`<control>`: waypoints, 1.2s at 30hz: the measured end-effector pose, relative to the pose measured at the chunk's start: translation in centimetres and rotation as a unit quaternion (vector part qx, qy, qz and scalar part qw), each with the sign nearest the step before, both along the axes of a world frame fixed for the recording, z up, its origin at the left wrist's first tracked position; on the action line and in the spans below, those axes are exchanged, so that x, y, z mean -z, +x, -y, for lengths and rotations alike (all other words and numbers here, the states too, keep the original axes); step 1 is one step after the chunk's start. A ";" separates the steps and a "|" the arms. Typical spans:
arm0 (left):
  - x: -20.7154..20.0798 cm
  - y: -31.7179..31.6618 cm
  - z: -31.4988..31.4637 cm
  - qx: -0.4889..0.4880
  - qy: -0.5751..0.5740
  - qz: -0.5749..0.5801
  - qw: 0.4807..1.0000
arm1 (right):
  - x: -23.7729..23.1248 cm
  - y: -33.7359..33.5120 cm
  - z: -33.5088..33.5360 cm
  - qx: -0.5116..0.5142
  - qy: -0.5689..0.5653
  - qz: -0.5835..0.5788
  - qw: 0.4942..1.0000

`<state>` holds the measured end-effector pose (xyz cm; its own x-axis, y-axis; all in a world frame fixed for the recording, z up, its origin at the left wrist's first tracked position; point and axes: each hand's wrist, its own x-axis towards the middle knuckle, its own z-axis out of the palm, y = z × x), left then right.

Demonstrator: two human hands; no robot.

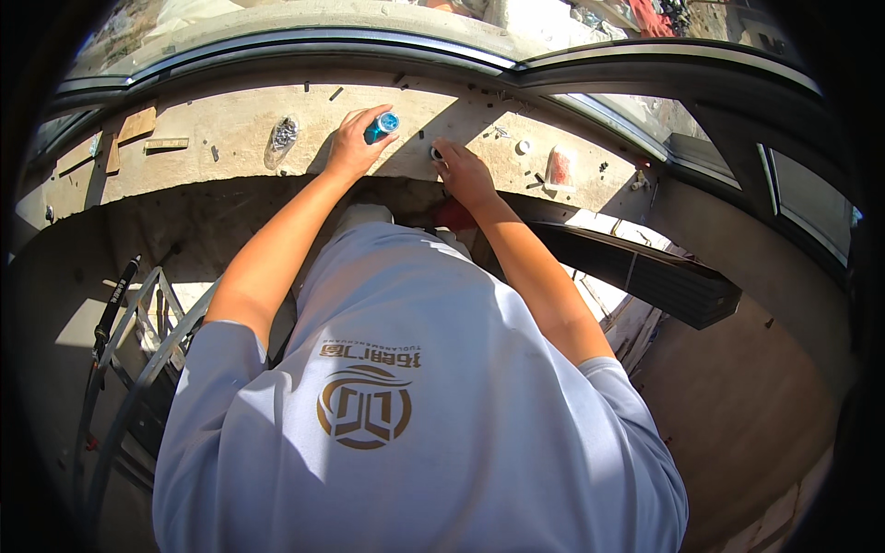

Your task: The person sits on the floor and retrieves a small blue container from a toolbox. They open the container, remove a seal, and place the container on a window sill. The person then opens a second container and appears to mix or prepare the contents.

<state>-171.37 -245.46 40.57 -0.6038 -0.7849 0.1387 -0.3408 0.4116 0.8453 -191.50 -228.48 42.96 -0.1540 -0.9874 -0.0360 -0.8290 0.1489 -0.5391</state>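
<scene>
My left hand is closed round a small blue bottle with a pale round top, held over the concrete ledge. To its right, my right hand pinches a small dark round piece at its fingertips; it looks like a cap, but most of it is hidden. A small black piece lies on the ledge between the two hands. Left of my left hand is a clear bag of grey screws or similar small parts.
A bag of reddish bits and a white ring lie at the right of the ledge; wood scraps lie at the left. Window frames border the far side. A metal ladder-like frame and dark strips are below the ledge.
</scene>
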 end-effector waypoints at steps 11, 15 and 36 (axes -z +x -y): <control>-4.2 3.8 -0.7 -0.099 -0.108 -0.003 0.989 | -1.4 0.1 0.4 0.023 -0.023 0.029 0.999; -9.6 5.7 -2.2 -0.072 -0.039 -0.068 0.994 | -5.8 0.2 0.6 0.036 -0.056 0.060 0.996; -46.1 -10.6 -5.6 0.319 0.366 -0.188 0.854 | -49.1 -6.5 -2.6 -0.070 -0.203 -0.184 0.959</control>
<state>-181.94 -239.91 86.66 -0.9616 -0.2729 0.0305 0.1078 -0.2731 0.9559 -198.02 -225.83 92.05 0.0532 -0.9202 0.3877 -0.9708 -0.1386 -0.1956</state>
